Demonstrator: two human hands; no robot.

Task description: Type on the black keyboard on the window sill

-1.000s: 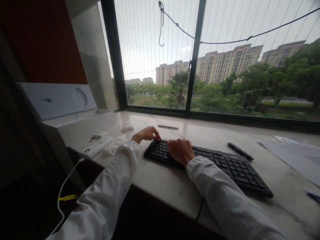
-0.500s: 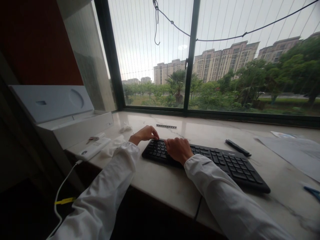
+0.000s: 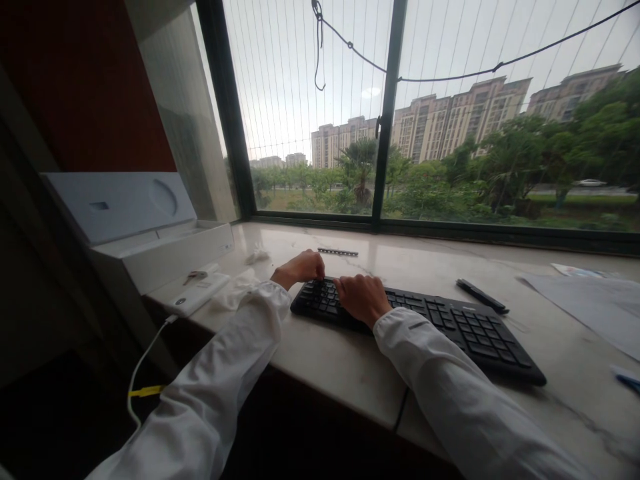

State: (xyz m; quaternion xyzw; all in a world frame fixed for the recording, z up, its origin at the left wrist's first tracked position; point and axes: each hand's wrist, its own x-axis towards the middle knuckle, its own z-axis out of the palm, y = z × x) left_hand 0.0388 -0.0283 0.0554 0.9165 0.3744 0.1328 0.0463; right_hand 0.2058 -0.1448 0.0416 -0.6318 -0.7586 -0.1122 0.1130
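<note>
Tucked in tighter than before is the bare left hand (image 3: 301, 267). Mid-frame, the bare right hand (image 3: 364, 297) lies, fingers bent, over a long black plastic keyboard (image 3: 440, 313); left fingertips sit at its far edge. Whether either grips, I cannot tell.

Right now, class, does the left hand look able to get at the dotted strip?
Probably yes: the dotted strip lies a little beyond the left hand, and nothing visible stands between them, though the hand is at the keyboard.
</note>
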